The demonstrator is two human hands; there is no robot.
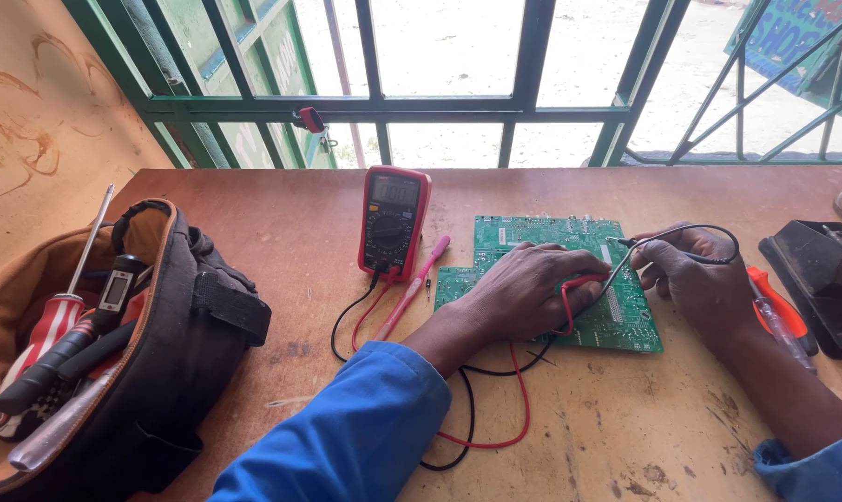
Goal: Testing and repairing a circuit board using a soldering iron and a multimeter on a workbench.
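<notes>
The left hand [523,293] lies on the green circuit board [625,325], fingers closed on the red probe [579,284]. The right hand [695,279], at the board's right edge, pinches the black probe [625,260]. Left of the board, farther back, stands a red multimeter [393,223].

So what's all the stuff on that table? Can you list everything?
green printed circuit board: one, green, middle of the wooden table
red handheld multimeter: one, red and black, standing left of the board
red and black test leads: two, running from the meter to the hands
pink pen-shaped tool: one, pink, between meter and board
black fabric tool bag: one, black with brown trim, left, holding screwdrivers
orange-handled screwdriver: one, orange, right
black device: one, right edge
green window bars: behind the table
left hand: on the board, holding the red probe
right hand: holding the black probe
</notes>
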